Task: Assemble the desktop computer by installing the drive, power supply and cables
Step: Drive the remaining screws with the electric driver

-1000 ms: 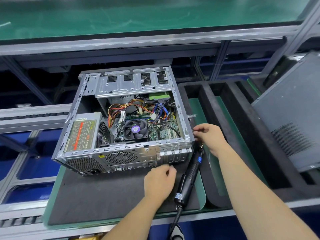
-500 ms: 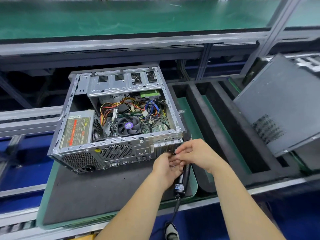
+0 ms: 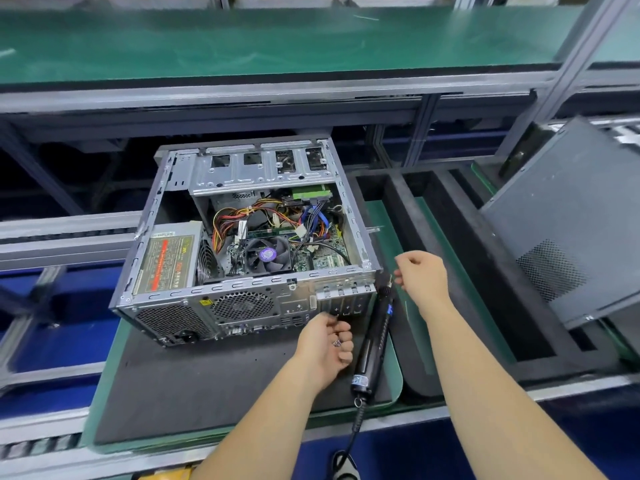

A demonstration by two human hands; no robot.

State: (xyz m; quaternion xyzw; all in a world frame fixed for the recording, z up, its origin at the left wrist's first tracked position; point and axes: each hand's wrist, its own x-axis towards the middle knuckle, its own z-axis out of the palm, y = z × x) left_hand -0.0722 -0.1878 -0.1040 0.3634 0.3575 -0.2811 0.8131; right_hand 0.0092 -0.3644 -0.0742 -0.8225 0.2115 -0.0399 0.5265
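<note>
on a dark foam mat (image 3: 194,386), seen from the head camera, an open computer case (image 3: 242,244) lies on its side with its insides facing up. the power supply (image 3: 166,261) sits in the near left corner, the fan (image 3: 266,254) and bundled cables (image 3: 239,220) in the middle, and a green-topped drive (image 3: 310,194) under the far bay.

the left hand (image 3: 323,346) is curled at the case's rear panel, and seems to hold small screws, though that is hard to tell. the right hand (image 3: 420,277) is loosely curled just right of the case corner, pinching something too small to make out. an electric screwdriver (image 3: 375,337) leans on the case between the hands, held by neither.

the case looks heavy, stiff steel with thin edges; it is likely best held by its frame rails. cables look soft, the board fragile, screws slippery.
</note>
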